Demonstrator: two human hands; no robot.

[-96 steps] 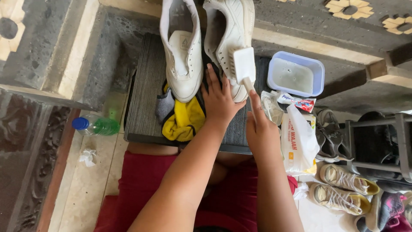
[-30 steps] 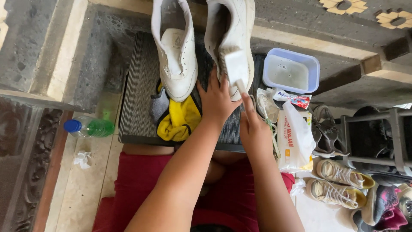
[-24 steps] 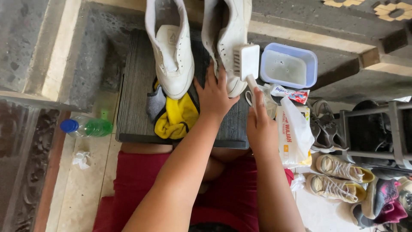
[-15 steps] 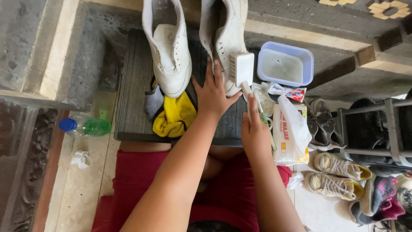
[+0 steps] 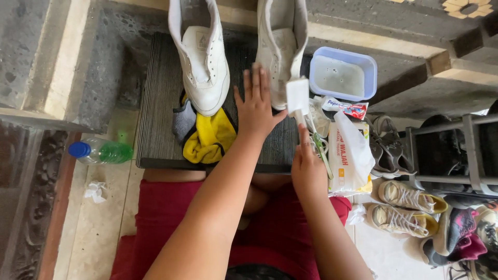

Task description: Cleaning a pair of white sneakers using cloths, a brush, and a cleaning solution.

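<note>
The left hand (image 5: 257, 106) lies flat with fingers spread wide, gripping nothing, its fingertips against the toe of the right-side white sneaker (image 5: 280, 44), palm over the dark ribbed mat (image 5: 161, 103). The right hand (image 5: 307, 168) is closed around the handle of a white brush (image 5: 298, 96), index finger stretched along it, the brush head raised just beside that sneaker's toe. A second white sneaker (image 5: 202, 57) stands to the left on the same mat, its toe resting over a yellow cloth (image 5: 211, 137) (a grey rag is bunched against it). Beyond the brush sits a pale blue tub (image 5: 369, 67) holding cloudy water, with a toothpaste tube (image 5: 345, 108) and a tissue pack (image 5: 350, 153) near it. A green-tinted bottle (image 5: 101, 152) lies on the floor at left.
</note>
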